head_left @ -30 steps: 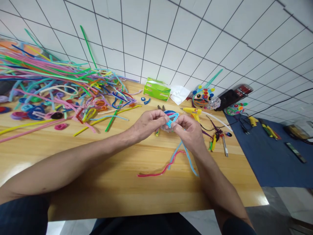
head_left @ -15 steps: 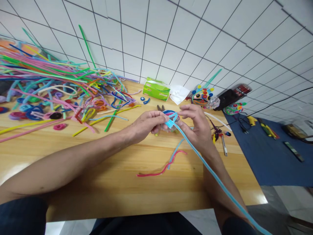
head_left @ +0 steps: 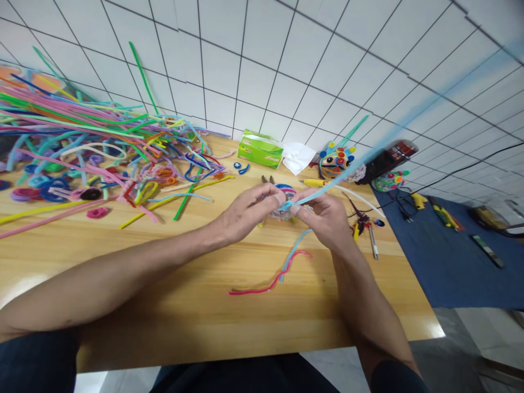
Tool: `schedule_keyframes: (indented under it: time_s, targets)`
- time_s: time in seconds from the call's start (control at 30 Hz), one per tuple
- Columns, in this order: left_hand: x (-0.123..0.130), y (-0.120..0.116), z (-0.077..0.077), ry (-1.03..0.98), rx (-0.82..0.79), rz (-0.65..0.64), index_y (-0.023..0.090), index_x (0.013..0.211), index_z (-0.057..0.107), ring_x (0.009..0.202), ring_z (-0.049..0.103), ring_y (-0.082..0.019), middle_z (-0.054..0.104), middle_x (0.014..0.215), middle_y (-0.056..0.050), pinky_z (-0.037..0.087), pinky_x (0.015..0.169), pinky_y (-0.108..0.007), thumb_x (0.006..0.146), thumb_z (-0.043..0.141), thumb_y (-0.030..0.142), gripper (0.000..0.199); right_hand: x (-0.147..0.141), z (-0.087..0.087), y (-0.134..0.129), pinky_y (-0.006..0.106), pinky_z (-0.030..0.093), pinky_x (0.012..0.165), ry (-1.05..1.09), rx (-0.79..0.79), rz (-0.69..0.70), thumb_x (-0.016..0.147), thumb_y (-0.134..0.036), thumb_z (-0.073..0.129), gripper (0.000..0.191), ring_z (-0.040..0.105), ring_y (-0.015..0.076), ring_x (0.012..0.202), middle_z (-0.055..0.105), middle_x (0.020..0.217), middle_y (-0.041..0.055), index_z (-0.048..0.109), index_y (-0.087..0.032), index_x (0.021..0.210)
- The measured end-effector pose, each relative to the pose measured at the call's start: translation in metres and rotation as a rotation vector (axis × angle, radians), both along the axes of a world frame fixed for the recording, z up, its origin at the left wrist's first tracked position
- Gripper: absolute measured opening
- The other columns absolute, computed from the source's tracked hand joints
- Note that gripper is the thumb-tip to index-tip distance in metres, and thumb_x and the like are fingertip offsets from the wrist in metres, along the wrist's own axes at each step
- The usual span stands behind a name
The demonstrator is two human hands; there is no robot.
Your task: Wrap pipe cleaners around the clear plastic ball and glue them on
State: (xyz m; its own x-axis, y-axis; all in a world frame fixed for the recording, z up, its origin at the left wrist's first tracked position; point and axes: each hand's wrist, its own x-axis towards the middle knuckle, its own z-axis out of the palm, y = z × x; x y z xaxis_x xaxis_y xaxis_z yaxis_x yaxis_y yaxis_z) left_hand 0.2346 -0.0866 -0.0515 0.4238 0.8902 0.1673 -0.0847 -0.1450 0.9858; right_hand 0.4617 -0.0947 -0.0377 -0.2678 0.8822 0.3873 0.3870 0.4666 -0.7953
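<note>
Near the middle of the table, my left hand (head_left: 254, 210) pinches the bent end of a light blue pipe cleaner (head_left: 360, 162). My right hand (head_left: 321, 214) grips the same pipe cleaner just beside it, between thumb and fingers. From there its long free length rises to the upper right, smeared by motion. Under and behind my fingers sits a round, multicoloured thing (head_left: 285, 188), mostly hidden by them. A short blue pipe cleaner (head_left: 292, 254) and a wavy red pipe cleaner (head_left: 273, 284) lie on the wood in front of my hands.
A heap of coloured pipe cleaners (head_left: 82, 123) covers the left side. At the back stand a green tissue pack (head_left: 260, 150) and a decorated figure (head_left: 338, 160). A white pen (head_left: 374, 243) lies on the right, with a blue mat (head_left: 442, 262) beyond.
The long blue pipe cleaner has swung from the lower right up to the upper right. My right hand has closed on it, and a yellow-handled tool behind that hand now shows.
</note>
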Motion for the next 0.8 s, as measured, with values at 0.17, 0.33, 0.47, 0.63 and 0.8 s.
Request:
schedule_keyframes:
  time_s: [0.17,0.33,0.47,0.63,0.8]
  targets:
    - [0.002,-0.001,-0.004,0.084,0.025,-0.071,0.018,0.09,0.067,0.067,0.044,-0.013,0.054,0.073,0.004,0.035,0.062,-0.027,0.085,0.073,0.05,0.033,-0.008,-0.002,0.0,0.031,0.048,0.066,0.107,-0.211,-0.005,0.083,-0.054,0.095,0.038,0.058,0.0143,0.067,0.067,0.072,-0.0028,0.075,-0.022,0.082]
    - [0.002,0.003,-0.007,0.083,-0.035,-0.111,0.019,0.085,0.067,0.068,0.047,-0.012,0.056,0.074,0.003,0.038,0.064,-0.027,0.085,0.073,0.048,0.03,-0.013,0.004,-0.001,0.031,0.049,0.066,0.146,-0.239,0.018,0.08,-0.055,0.098,0.039,0.057,0.0146,0.069,0.065,0.072,-0.0028,0.076,-0.023,0.083]
    - [0.002,0.003,-0.006,0.07,-0.116,-0.108,0.019,0.083,0.066,0.061,0.04,-0.01,0.052,0.067,0.005,0.032,0.06,-0.025,0.081,0.077,0.048,0.031,-0.013,0.007,0.0,0.031,0.058,0.071,0.204,-0.293,0.077,0.082,-0.058,0.097,0.039,0.064,0.0154,0.074,0.068,0.077,-0.0024,0.081,-0.024,0.094]
    - [0.003,0.004,-0.008,0.062,-0.203,-0.104,0.019,0.081,0.065,0.057,0.039,-0.009,0.051,0.063,0.006,0.03,0.056,-0.025,0.079,0.079,0.047,0.03,-0.012,0.004,0.002,0.031,0.061,0.072,0.195,-0.258,0.086,0.084,-0.06,0.095,0.04,0.069,0.0162,0.076,0.07,0.077,-0.0022,0.081,-0.024,0.095]
    - [0.003,0.004,-0.011,0.045,-0.191,-0.106,0.02,0.077,0.064,0.056,0.04,-0.009,0.049,0.061,0.006,0.029,0.055,-0.025,0.082,0.078,0.049,0.032,-0.012,0.003,0.002,0.033,0.064,0.072,0.143,-0.211,0.087,0.087,-0.063,0.091,0.041,0.071,0.0175,0.077,0.072,0.078,-0.0013,0.081,-0.024,0.094]
